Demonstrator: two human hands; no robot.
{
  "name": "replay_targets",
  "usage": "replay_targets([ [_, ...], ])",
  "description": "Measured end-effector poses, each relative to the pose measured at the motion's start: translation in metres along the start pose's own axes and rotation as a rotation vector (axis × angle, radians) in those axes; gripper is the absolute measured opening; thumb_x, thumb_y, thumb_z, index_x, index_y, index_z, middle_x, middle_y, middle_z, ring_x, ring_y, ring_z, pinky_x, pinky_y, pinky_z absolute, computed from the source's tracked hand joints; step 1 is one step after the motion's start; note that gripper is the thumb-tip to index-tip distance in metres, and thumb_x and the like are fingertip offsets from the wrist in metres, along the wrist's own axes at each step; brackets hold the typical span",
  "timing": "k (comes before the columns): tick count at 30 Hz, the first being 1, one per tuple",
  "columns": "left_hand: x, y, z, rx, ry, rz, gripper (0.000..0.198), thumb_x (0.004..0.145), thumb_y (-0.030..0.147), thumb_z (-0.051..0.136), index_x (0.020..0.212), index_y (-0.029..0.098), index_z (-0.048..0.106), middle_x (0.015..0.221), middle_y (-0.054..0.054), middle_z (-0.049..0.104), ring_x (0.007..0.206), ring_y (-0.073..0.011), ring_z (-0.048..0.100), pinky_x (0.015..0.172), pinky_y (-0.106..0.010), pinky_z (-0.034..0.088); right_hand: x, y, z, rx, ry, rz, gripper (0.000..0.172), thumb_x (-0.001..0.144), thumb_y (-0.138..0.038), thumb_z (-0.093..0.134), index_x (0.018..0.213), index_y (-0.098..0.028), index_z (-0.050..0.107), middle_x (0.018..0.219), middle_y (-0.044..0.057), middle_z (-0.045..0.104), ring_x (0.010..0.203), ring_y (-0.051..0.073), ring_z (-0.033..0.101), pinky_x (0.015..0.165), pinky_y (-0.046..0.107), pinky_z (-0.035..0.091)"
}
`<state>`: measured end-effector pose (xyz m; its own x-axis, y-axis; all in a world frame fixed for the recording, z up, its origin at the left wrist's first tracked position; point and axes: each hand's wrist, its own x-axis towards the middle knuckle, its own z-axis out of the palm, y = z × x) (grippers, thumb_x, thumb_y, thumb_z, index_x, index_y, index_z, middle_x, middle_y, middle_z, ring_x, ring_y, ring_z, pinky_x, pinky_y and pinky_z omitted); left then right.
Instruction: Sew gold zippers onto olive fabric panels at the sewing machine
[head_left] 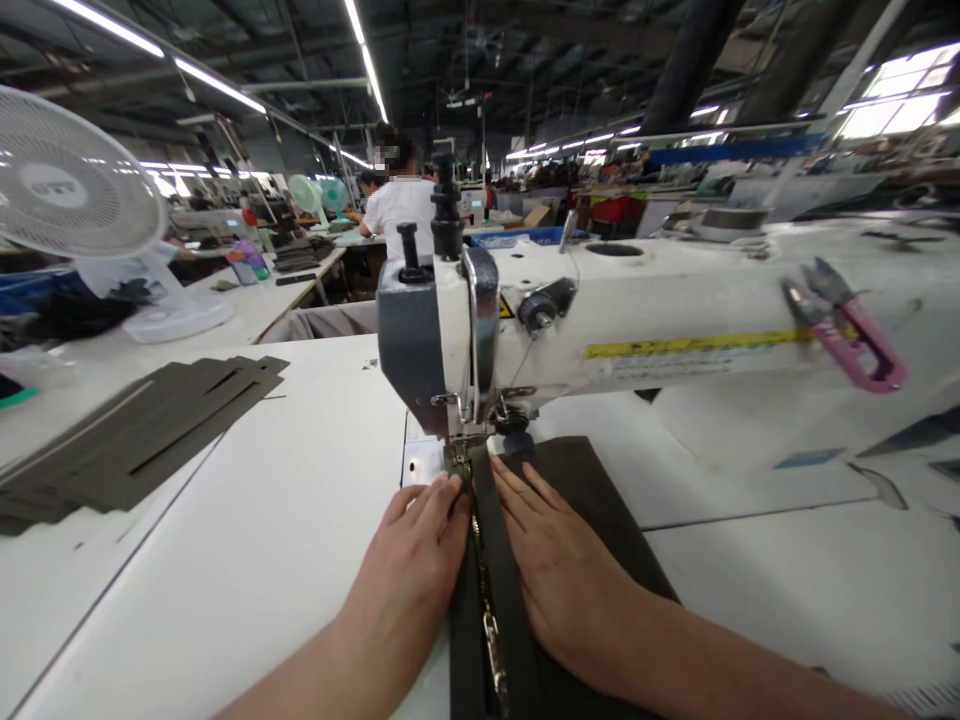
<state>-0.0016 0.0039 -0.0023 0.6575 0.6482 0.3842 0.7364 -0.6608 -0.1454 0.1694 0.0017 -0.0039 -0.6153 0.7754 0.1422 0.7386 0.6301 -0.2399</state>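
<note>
A dark grey-brown fabric panel (pixel 592 510) lies under the head of a white sewing machine (pixel 637 300). Along it runs a zipper (pixel 481 560) with shiny gold teeth, its metal pull nearest to me, leading up to the presser foot (pixel 460 450). My left hand (pixel 416 550) is closed at the zipper's left side, fingertips bent and thumb tucked alongside, just in front of the foot. On the other side, my right hand (pixel 559 560) rests flat on the panel with fingers stretched toward the foot. The fabric directly beneath the needle is mostly hidden.
Stacked dark cut panels (pixel 180 410) lie on the table at left. Behind them stands a white fan (pixel 75 190). Pink-handled snips (pixel 855 335) sit against the machine arm, near a yellow measuring tape (pixel 675 345). A person in a white shirt (pixel 401 215) works farther back.
</note>
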Motion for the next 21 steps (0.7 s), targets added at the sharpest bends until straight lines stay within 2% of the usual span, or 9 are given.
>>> replay_targets([
  [10,0.0022,0.0001,-0.0008,-0.023,-0.008,-0.002,0.03,0.089,0.007,0.03,0.101,0.007,0.058,0.11,-0.018,0.058,0.097,-0.0236,0.057,0.081,-0.038,0.05,-0.0025,0.0017,0.0057,-0.066,0.057,-0.025,0.049,0.082,-0.016,0.041,0.131,-0.011,0.041,0.139,0.013,0.034,0.132,0.023,0.021,0.108,0.045,0.018],
  [16,0.0061,-0.0009,-0.0032,-0.018,-0.065,-0.009,0.027,0.087,0.005,0.034,0.1,0.007,0.058,0.105,-0.016,0.058,0.092,-0.0222,0.058,0.081,-0.038,0.048,-0.0022,0.0025,0.0082,-0.094,0.119,-0.043,0.054,0.082,-0.014,0.04,0.135,-0.01,0.034,0.139,0.013,0.034,0.131,0.023,0.022,0.107,0.044,0.022],
  [21,0.0077,-0.0013,-0.0069,-0.045,-0.124,-0.022,0.024,0.087,0.006,0.038,0.101,0.007,0.057,0.106,-0.015,0.058,0.094,-0.0217,0.057,0.086,-0.036,0.046,-0.0015,0.0027,0.0093,-0.118,0.128,-0.046,0.05,0.084,-0.016,0.039,0.134,-0.011,0.036,0.137,0.013,0.037,0.131,0.023,0.024,0.106,0.044,0.024],
])
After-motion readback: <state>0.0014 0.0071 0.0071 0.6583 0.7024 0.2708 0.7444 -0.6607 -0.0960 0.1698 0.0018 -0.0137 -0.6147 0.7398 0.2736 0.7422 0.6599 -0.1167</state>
